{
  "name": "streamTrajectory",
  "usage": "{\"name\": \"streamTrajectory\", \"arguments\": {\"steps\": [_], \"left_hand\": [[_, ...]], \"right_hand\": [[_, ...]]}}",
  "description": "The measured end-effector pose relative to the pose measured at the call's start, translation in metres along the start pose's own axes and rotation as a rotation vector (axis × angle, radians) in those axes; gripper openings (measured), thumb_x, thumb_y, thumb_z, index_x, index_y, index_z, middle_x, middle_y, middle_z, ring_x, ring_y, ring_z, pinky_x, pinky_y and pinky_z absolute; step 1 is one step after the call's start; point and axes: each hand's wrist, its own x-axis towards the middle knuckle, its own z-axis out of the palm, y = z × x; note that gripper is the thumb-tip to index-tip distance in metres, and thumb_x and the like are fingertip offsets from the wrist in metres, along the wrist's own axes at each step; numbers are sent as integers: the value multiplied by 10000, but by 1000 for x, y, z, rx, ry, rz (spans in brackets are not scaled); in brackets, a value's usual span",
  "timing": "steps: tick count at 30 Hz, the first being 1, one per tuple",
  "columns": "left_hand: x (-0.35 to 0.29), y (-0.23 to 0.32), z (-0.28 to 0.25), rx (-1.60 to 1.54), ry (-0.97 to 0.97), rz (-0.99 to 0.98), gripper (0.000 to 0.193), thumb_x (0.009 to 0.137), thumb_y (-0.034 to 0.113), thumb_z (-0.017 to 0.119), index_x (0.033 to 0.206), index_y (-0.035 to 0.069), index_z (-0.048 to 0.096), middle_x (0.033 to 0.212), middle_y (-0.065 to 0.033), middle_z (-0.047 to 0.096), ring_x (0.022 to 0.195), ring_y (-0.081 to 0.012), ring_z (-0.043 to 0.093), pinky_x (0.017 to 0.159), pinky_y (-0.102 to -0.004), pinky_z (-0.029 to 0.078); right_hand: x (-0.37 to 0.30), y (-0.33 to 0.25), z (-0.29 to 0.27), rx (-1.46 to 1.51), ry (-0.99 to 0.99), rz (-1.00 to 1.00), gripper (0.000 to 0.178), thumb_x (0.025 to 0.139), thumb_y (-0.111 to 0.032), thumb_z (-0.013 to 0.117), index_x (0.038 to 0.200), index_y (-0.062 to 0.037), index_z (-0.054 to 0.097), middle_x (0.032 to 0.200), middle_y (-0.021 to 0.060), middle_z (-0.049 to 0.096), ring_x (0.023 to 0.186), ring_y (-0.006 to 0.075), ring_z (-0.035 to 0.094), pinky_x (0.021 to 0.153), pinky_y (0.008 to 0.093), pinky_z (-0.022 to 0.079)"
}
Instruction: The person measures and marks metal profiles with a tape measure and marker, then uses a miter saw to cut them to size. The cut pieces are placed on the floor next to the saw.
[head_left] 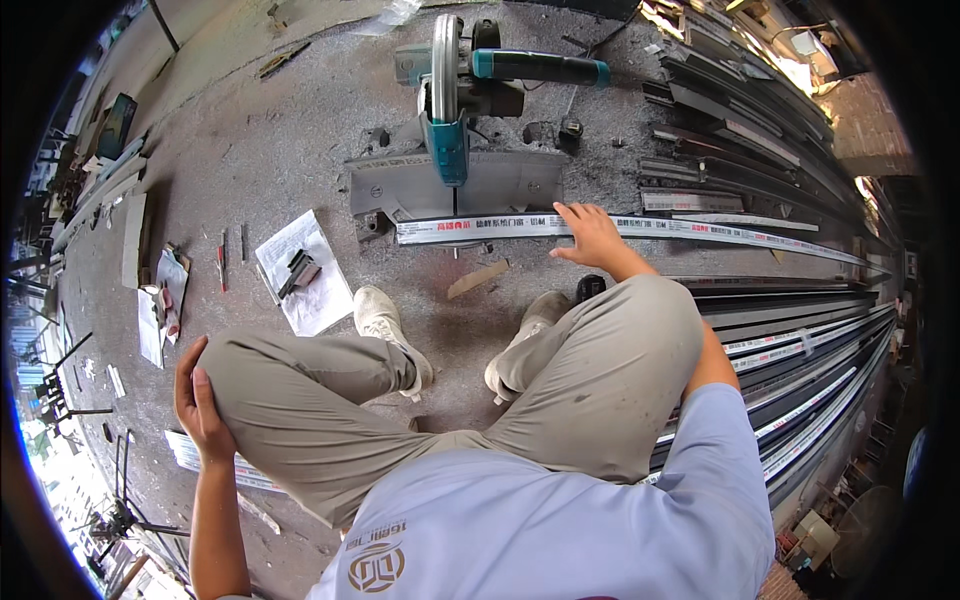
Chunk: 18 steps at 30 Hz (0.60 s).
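A long metal profile covered in white printed film lies across the front of a teal chop saw. My right hand holds the profile right of the saw's middle, fingers over its far edge and thumb at its near edge. The saw's head points down toward the profile; its dark handle sticks out to the right, with no hand on it. Round my left knee rests my left hand, fingers stretched out and nothing in them. Beneath the profile, a small brown offcut lies on the floor.
Written sheets of paper with dark profile offcuts lie left of my shoes. A red pen is farther left. Stacks of long profiles line the right side. A dark round object sits by my right knee.
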Motion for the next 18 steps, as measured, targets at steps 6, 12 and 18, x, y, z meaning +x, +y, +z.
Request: {"name": "streamTrajectory", "arguments": {"steps": [6,12,18], "left_hand": [[-9,-12,-4,27,14,-3,459,1073,267,422,1340,-52,616,1377,-180,635,1289,-268,580,1148,-404,387],[-2,-14,2,-45,-31,-48,495,1065,276,391,1387,-59,563,1447,-193,578,1325,-281,554,1159,-417,381],[4,-20,0,-36,-30,-77,527,1061,298,361,1393,-65,550,1460,-204,563,1339,-295,542,1167,-422,375]], "right_hand": [[14,37,30,-68,89,-10,835,884,-683,647,1345,7,546,1228,177,593,1148,363,561,1014,476,435],[23,100,36,-129,133,40,791,906,-684,620,1296,1,559,1195,190,591,1135,371,554,1032,476,414],[48,118,36,-67,303,92,869,881,-677,674,1371,26,526,1232,202,602,1200,369,548,1090,487,382]]}}
